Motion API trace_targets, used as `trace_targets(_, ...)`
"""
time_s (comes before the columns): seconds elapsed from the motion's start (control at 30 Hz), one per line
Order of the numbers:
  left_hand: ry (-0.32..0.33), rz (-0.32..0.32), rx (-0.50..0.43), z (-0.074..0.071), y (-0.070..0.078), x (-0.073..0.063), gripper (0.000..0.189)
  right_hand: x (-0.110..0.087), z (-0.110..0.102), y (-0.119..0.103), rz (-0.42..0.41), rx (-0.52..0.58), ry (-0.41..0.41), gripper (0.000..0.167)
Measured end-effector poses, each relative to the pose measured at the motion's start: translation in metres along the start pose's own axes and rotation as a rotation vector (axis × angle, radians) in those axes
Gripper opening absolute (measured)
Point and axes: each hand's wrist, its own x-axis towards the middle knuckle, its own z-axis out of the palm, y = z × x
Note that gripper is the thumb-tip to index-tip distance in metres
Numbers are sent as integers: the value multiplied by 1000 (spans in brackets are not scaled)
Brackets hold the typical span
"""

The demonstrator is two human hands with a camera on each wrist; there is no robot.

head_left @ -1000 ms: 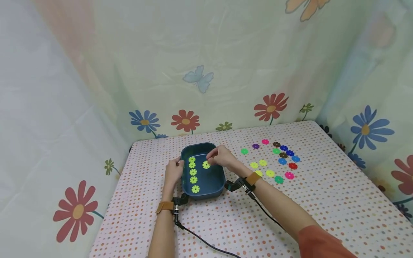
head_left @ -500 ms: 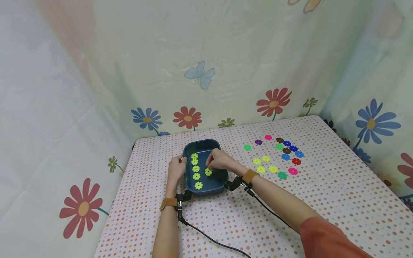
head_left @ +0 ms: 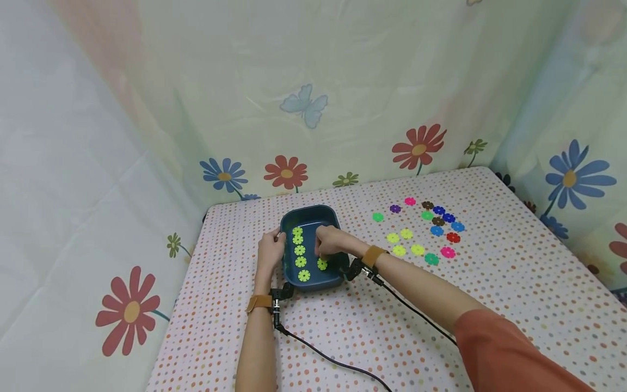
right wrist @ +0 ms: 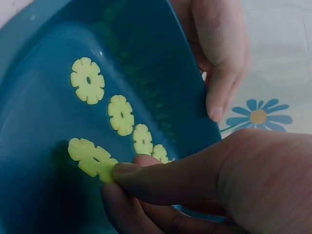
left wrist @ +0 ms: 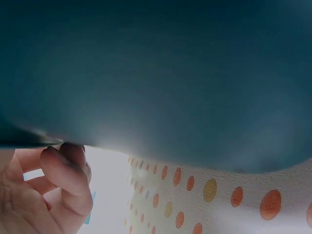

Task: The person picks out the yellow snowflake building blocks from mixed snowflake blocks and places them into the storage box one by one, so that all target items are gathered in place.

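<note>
A dark blue rectangular tray with raised walls stands on the dotted tablecloth. My left hand grips its left wall, with thumb and curled fingers at the rim in the left wrist view. Over the inside of the tray, my right hand pinches a yellow-green notched flower-shaped disc between thumb and fingers. That disc is tilted just above the tray floor; whether its edge touches cannot be told. Several matching discs lie in a column along the left side of the tray floor.
Right of the tray lie several loose discs: yellow ones, green, pink, red, brown, blue and purple ones. A black cable runs from each wrist camera. Floral curtains enclose the table's back and sides.
My right hand has moved toward the near side of the tray with the yellow-green disc pinched. My left hand keeps its grip on the tray wall. The head view has tilted slightly.
</note>
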Motion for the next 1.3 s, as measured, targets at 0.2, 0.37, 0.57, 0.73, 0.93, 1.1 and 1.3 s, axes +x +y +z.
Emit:
trace_targets(0.2, 3, 7, -9, -1, 1, -1, 47, 4, 6, -1, 4, -52, -37, 19)
trace_targets(0.37, 9, 8, -4, -1, 1, -2, 46, 8, 10, -3, 33, -91, -65, 24)
trace_targets(0.57, 5, 6, -4, -1, 0, -1, 46, 7, 13, -3, 12, -130, -63, 30)
trace_targets(0.73, 3, 0, -1, -1, -1, 0, 47, 5, 14, -2, -33, -156, -42, 37)
trace_targets(0.93, 6, 4, -1, 0, -1, 0, 47, 3, 14, -1, -72, -174, -12, 42)
trace_targets(1.1, 5, 7, 1, 0, -2, 1, 47, 3, 11, -2, -74, -141, 23, 40)
trace_targets(1.3, 4, -2, 2, 0, -2, 0, 47, 3, 3, 1, -132, -46, 112, 14)
